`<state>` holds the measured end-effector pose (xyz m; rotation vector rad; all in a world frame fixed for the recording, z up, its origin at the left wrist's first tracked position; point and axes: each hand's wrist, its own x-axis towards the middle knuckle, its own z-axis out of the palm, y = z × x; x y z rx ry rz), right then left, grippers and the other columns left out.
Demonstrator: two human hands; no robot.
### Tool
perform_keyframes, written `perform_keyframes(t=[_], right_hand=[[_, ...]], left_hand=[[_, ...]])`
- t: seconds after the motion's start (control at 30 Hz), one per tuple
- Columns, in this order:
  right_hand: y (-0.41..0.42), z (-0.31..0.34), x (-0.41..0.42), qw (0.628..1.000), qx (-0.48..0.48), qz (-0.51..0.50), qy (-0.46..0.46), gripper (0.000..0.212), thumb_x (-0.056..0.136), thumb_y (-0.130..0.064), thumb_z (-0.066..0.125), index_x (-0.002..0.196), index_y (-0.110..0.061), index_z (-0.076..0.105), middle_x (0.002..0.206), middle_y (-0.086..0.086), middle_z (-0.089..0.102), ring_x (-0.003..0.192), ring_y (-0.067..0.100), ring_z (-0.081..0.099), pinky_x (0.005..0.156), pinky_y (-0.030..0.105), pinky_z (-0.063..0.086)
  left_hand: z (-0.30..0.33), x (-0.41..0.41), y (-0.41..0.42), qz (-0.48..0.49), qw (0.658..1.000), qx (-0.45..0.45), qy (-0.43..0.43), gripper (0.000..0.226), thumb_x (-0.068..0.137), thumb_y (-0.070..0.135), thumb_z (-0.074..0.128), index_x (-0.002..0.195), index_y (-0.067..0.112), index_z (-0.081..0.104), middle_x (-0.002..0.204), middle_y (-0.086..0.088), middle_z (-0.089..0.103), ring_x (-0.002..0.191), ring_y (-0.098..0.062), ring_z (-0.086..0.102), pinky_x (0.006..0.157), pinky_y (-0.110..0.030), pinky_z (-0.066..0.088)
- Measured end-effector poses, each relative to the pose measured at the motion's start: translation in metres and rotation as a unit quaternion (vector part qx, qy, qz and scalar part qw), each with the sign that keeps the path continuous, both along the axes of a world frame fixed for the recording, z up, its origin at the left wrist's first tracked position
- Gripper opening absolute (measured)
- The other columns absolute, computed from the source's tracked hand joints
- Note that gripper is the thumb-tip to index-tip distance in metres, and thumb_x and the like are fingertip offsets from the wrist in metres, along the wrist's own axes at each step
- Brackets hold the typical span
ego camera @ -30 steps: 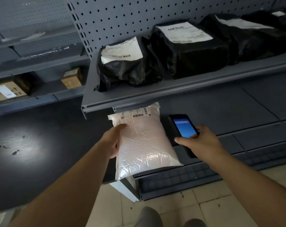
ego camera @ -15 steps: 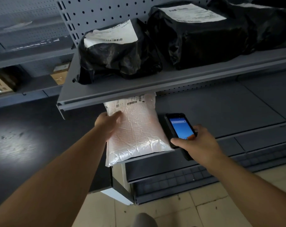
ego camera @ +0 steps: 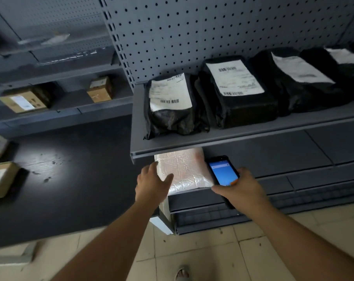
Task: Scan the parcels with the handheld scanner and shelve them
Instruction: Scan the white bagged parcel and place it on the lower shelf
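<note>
White bubble-wrap parcel [ego camera: 183, 169] lies flat on the lower grey shelf [ego camera: 273, 147], its far end tucked under the upper shelf [ego camera: 243, 136]. Left hand [ego camera: 151, 184] has its grip spread, fingers straight, resting against the parcel's left near corner. Right hand [ego camera: 243, 186] has its grip curled round a black handheld scanner [ego camera: 222, 173] with a lit blue screen, just beside the parcel's right edge. Four black poly-bag parcels [ego camera: 172, 106] with white labels sit in a row on the upper shelf, against grey pegboard [ego camera: 212, 27].

Grey pegboard [ego camera: 212, 33], dark table [ego camera: 70, 169], tiled floor [ego camera: 202, 256], perhaps a sandalled foot [ego camera: 182, 273]
</note>
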<state>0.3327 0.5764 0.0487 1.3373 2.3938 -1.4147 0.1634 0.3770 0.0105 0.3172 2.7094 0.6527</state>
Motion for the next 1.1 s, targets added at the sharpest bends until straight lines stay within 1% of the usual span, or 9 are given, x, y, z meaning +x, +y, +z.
perform_keyframes(t=[0.1,0.17,0.3,0.43,0.63,0.77,0.87,1.0,1.1], right_hand=[[-0.009,0.025,0.015,1.0,0.002,0.023,-0.013,0.061,0.074,-0.047,0.088,0.108,-0.024,0.043,0.094,0.0,0.064,0.08,0.018,0.066,0.065,0.032,0.055],[-0.013,0.037,0.025,0.999,0.008,0.038,-0.019,0.059,0.072,-0.049,0.087,0.108,-0.022,0.048,0.091,0.0,0.065,0.078,0.018,0.066,0.063,0.032,0.053],[-0.018,0.062,0.041,0.996,0.01,0.084,-0.021,0.058,0.073,-0.052,0.084,0.108,-0.025,0.047,0.092,0.0,0.064,0.078,0.018,0.065,0.06,0.031,0.048],[-0.028,0.086,0.049,0.99,0.007,0.138,0.009,0.053,0.073,-0.046,0.084,0.104,-0.025,0.047,0.091,0.003,0.065,0.076,0.02,0.067,0.061,0.032,0.049],[-0.071,0.112,0.036,0.97,0.017,0.241,0.038,0.063,0.074,-0.045,0.086,0.118,-0.027,0.045,0.1,-0.002,0.062,0.084,0.015,0.064,0.061,0.03,0.048],[-0.118,0.127,0.022,0.948,0.039,0.313,0.044,0.064,0.071,-0.051,0.085,0.115,-0.026,0.046,0.1,-0.002,0.061,0.083,0.015,0.064,0.071,0.034,0.054],[-0.158,0.141,0.008,0.931,0.045,0.358,0.053,0.067,0.07,-0.052,0.085,0.116,-0.024,0.045,0.1,-0.002,0.061,0.084,0.015,0.063,0.069,0.034,0.052],[-0.217,0.16,-0.014,0.909,0.051,0.407,0.076,0.066,0.075,-0.046,0.086,0.12,-0.021,0.045,0.098,-0.001,0.061,0.083,0.013,0.063,0.064,0.029,0.051],[-0.27,0.17,-0.032,0.898,0.053,0.427,0.09,0.068,0.074,-0.044,0.088,0.121,-0.021,0.044,0.097,-0.002,0.062,0.083,0.013,0.062,0.069,0.032,0.053]], left_hand=[[0.027,0.035,-0.006,-0.032,0.999,-0.027,0.006,0.08,0.096,0.062,0.06,0.163,0.032,0.028,0.167,0.003,0.031,0.152,-0.027,0.031,0.12,-0.053,0.035],[0.043,0.055,-0.01,-0.035,0.999,-0.031,0.005,0.078,0.096,0.062,0.059,0.163,0.033,0.027,0.166,0.005,0.03,0.152,-0.025,0.031,0.12,-0.051,0.036],[0.07,0.086,-0.023,-0.019,0.999,-0.048,0.015,0.075,0.097,0.062,0.055,0.161,0.035,0.029,0.167,0.007,0.029,0.152,-0.024,0.031,0.12,-0.05,0.035],[0.101,0.108,-0.038,0.025,0.998,-0.042,0.042,0.075,0.096,0.063,0.056,0.16,0.035,0.03,0.166,0.007,0.029,0.152,-0.023,0.031,0.12,-0.05,0.034],[0.131,0.14,-0.085,0.122,0.991,-0.014,0.058,0.076,0.096,0.062,0.058,0.161,0.035,0.029,0.166,0.007,0.03,0.151,-0.023,0.032,0.12,-0.047,0.035],[0.14,0.156,-0.137,0.189,0.979,-0.003,0.07,0.075,0.097,0.062,0.056,0.161,0.034,0.03,0.166,0.004,0.029,0.152,-0.025,0.03,0.123,-0.045,0.035],[0.151,0.161,-0.18,0.238,0.968,0.002,0.083,0.075,0.097,0.064,0.054,0.161,0.034,0.03,0.166,0.004,0.029,0.151,-0.025,0.033,0.121,-0.046,0.037],[0.164,0.158,-0.241,0.291,0.952,0.012,0.097,0.074,0.097,0.063,0.054,0.161,0.033,0.03,0.166,0.003,0.03,0.151,-0.025,0.034,0.12,-0.047,0.038],[0.17,0.156,-0.291,0.324,0.94,0.017,0.104,0.074,0.099,0.062,0.054,0.162,0.033,0.029,0.167,0.003,0.028,0.152,-0.026,0.03,0.12,-0.046,0.036]])
